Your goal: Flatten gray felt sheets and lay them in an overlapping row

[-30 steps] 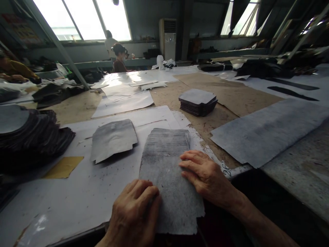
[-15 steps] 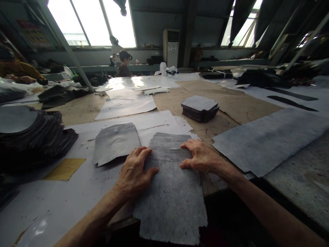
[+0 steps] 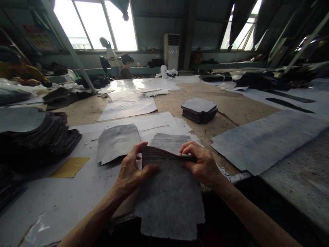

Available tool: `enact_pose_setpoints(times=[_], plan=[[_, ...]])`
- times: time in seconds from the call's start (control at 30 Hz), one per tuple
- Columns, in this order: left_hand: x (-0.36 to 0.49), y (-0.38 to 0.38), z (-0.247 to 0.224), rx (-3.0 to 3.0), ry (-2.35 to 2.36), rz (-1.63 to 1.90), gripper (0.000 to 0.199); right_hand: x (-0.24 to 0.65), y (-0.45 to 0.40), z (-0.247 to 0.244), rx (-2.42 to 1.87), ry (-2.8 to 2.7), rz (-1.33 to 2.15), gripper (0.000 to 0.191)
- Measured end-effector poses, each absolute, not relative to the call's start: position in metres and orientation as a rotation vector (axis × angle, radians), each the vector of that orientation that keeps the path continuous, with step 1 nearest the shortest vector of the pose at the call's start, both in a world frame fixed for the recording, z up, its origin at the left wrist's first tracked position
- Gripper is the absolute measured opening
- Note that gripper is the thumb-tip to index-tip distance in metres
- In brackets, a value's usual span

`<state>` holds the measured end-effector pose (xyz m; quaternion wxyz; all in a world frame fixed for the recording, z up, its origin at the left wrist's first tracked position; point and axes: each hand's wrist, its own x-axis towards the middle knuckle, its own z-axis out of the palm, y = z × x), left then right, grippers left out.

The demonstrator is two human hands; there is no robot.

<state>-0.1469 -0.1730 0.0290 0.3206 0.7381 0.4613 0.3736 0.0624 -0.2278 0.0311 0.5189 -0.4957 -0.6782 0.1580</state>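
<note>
Grey sheets lie in layers at the table's front edge, their near end hanging over it. My left hand grips the left side of the raised upper sheets, thumb on top and fingers at the far edge. On the right side, my right hand pinches the same sheets, its fingers curled over their edge. Between the hands the lifted edge shows several thin layers and bends down toward the right. Behind it, the striped far end of a lower grey layer rests on the table.
A tall dark stack stands left, near a yellow piece. A single grey piece lies left of my hands. Beyond are a small stack and, at right, a long grey sheet. People sit and stand farther back.
The upper sheets' far edge has been lifted off the lower layer. Both hands, earlier resting on the sheets' sides, now grip that raised edge. The standing person in the background has shifted left.
</note>
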Motion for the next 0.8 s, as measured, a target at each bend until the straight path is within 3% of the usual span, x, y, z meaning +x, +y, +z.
enact_pose_setpoints(times=[0.13,0.27,0.4,0.6,0.73,0.8], plan=[[-0.149,-0.186,0.041,1.514,0.936,0.939,0.032,0.056,-0.242,0.050,-1.248,-1.267,0.625,0.015],[-0.152,-0.205,0.056,1.087,0.840,0.942,0.029,0.053,-0.259,0.074,-1.172,-0.874,1.107,0.034],[-0.159,-0.227,0.071,0.931,0.823,0.954,0.029,0.046,-0.279,0.075,-0.989,-0.990,1.367,0.037],[-0.169,-0.259,0.065,1.031,0.878,1.005,0.024,0.014,-0.334,0.043,-1.333,-1.378,0.580,0.023],[-0.171,-0.279,0.052,0.880,0.900,1.035,0.036,0.002,-0.365,0.048,-1.144,-1.694,0.177,0.038],[-0.171,-0.287,0.050,0.784,0.906,1.022,0.035,0.001,-0.370,0.056,-1.134,-1.653,0.166,0.035]])
